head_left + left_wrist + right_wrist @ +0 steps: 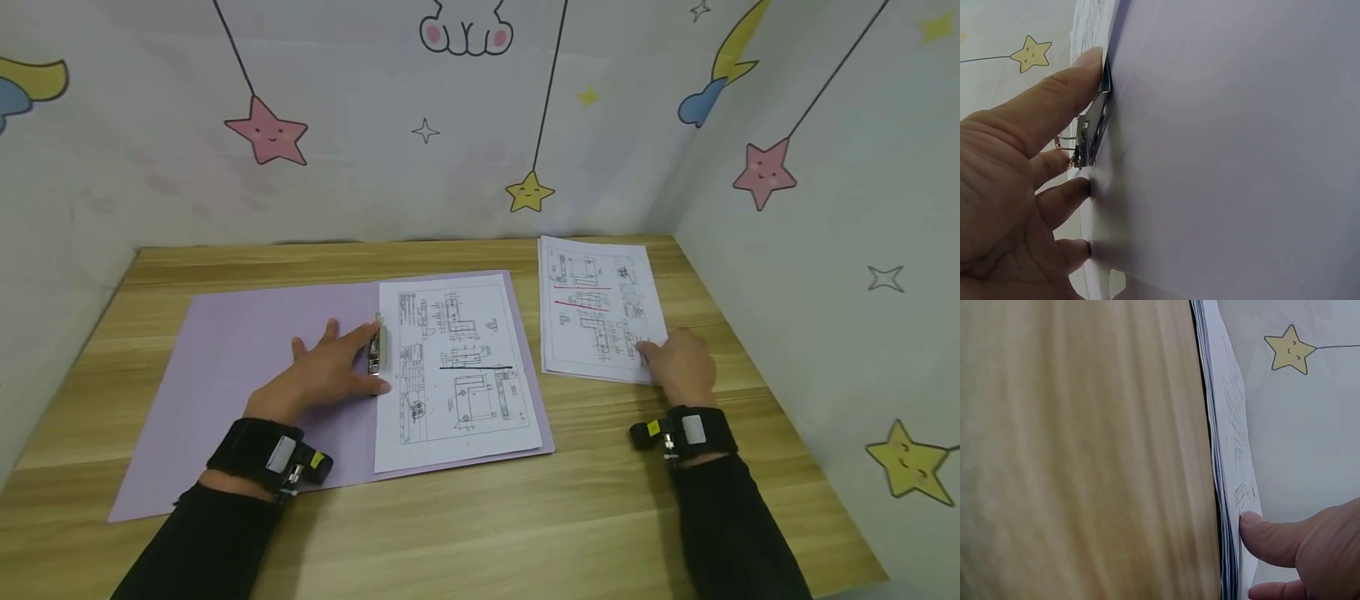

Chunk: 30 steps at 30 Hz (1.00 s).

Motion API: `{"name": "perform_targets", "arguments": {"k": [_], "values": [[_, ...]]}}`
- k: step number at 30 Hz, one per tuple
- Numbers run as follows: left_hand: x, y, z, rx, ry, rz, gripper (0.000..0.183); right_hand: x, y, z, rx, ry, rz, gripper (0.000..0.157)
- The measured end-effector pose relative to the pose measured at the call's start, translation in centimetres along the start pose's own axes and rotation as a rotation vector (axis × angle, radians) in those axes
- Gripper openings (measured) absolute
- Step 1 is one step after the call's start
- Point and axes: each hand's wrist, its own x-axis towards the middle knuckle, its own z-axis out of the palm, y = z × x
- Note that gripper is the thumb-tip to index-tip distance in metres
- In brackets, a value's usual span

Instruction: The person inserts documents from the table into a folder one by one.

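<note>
On the table lies an opened lilac folder [247,350] with a metal clip [375,354] along its middle. To the right of the clip, white sheets with technical drawings [480,433] lie on the folder; a black line crosses the top one. My left hand [322,371] spreads over the clip, thumb at the sheets' left edge and index finger at the clip's far end. My right hand [684,362] holds the near right corner of a separate stack of drawing sheets [592,333], thumb on top, other fingers mostly hidden at its edge. Two red lines mark that stack's top sheet.
The wood-grain table [480,533] is bounded by white wall coverings with cartoon stars [268,132] at the back and sides. Between folder and stack runs a narrow strip of bare table. The folder's left cover lies flat towards the table's left side.
</note>
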Motion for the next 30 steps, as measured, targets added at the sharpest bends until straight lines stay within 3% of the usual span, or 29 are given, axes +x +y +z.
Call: {"name": "perform_targets", "arguments": {"k": [9, 19, 30], "values": [[0.11, -0.02, 0.01, 0.0, -0.003, 0.003, 0.106, 0.97, 1.12, -0.1, 0.026, 0.016, 0.038, 0.057], [-0.17, 0.12, -0.02, -0.001, 0.006, -0.005, 0.105, 0.77, 0.64, -0.61, -0.058, 0.051, 0.044, 0.063], [-0.16, 0.25, -0.16, -0.004, -0.013, -0.005, 0.105, 0.3, 0.59, -0.61, -0.033, 0.102, -0.004, 0.032]]}}
